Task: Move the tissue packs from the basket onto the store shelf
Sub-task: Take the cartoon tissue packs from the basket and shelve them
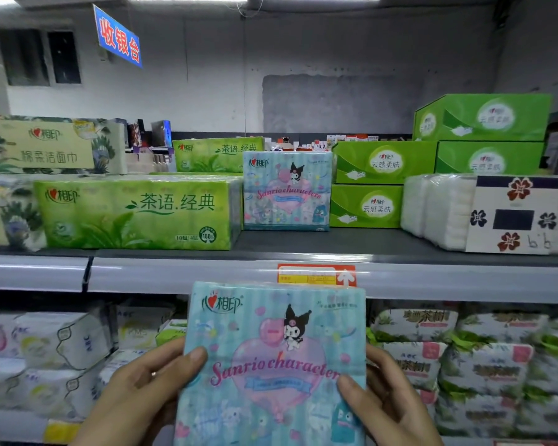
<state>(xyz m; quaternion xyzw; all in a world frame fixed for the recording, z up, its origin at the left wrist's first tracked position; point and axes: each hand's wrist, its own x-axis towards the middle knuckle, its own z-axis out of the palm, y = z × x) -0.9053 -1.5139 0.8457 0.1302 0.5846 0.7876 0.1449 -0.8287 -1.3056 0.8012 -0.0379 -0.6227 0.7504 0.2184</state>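
Two shelf levels stacked with paper goods face the person. At the far left of the upper shelf (174, 275) sits a cream floral pack (45, 146), and just right of it, nearer the front edge, lies a long green pack (136, 214) printed with tea leaves. High on the wall above them hangs a blue sign (118, 38) with red characters. Below, on the lower level, white wrapped packs (62, 339) are piled at the left.

Near the viewer, the left hand (142, 391) grips the left edge of a pale blue tissue pack (271, 365). Its thumb is pressed on the printed front and its fingers are out of sight behind. The tissue pack is held upright in the air in front of the lower level, its top edge reaching the upper shelf's front rail and covering the bottom of an orange price tag (316, 273). Straight above and farther back, a matching blue pack (286, 191) stands upright on the upper shelf, between the long green pack and a stack of green boxes (368, 206).

The right hand (384, 400) clasps the tissue pack's right edge in the same way, thumb on the front. Farther right on the upper shelf lie white bundles (438, 210) with a flowered label, and beneath them, on the lower level, sit green-and-white packs (484, 365).
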